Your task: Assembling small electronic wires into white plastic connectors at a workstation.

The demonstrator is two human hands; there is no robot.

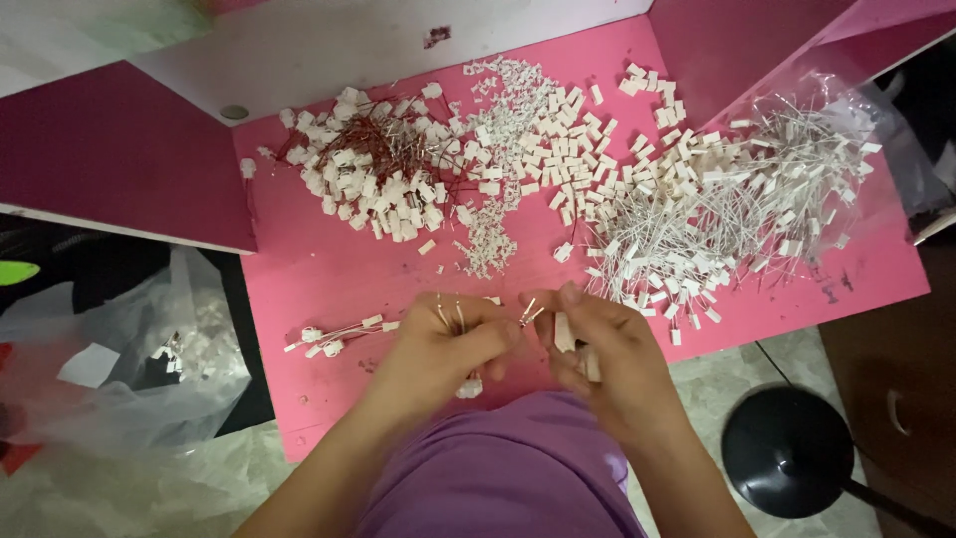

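My left hand (438, 354) pinches a few thin wires with metal tips that stick up between its fingers, and a small white connector (469, 387) shows under its palm. My right hand (602, 354) holds a small white plastic connector (564, 332) against its fingers and pinches a wire end (526, 317) toward the left hand. Both hands meet over the near edge of the pink table (329, 269).
A pile of white connectors with red wires (373, 164) lies at the back left, loose white connectors (558, 139) in the middle, white-wired ones (737, 199) on a clear bag at right. A few finished pieces (334, 337) lie left of my hands. A black round base (787, 448) stands on the floor.
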